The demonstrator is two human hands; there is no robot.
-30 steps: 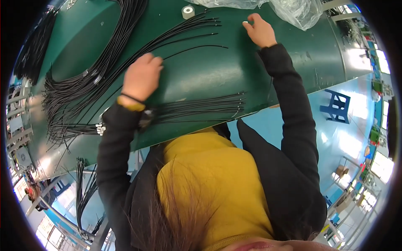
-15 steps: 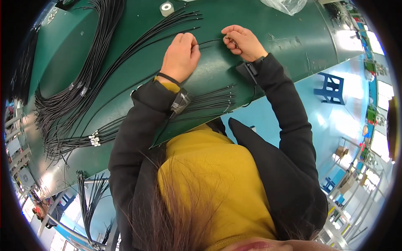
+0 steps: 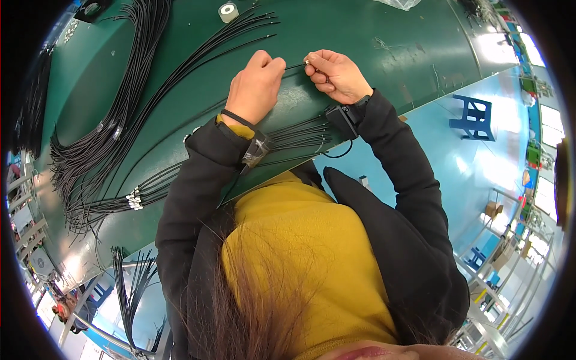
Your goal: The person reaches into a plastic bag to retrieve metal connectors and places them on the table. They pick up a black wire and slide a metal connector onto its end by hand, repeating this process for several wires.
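My left hand (image 3: 254,89) is closed round a thin black cable (image 3: 294,66), whose end sticks out to the right. With thumb and forefinger, my right hand (image 3: 339,77) pinches a small shiny metal piece (image 3: 307,62) at that cable end. The other right fingers are curled, and small shiny bits show between them, too small to name. Under my left wrist lies a bundle of black cables (image 3: 297,137) with metal-tipped ends. Farther off, loose cables (image 3: 231,31) fan out toward the right.
On the green table (image 3: 360,42) a thick looped cable bundle (image 3: 135,66) lies at the left, with a white tape roll (image 3: 228,11) at the back. White tags (image 3: 135,199) sit on the near bundle. Right of the table edge stands a blue stool (image 3: 475,118).
My right hand has moved left and slightly down, and its fingertips now meet the cable end with the metal piece. My left hand has shifted slightly.
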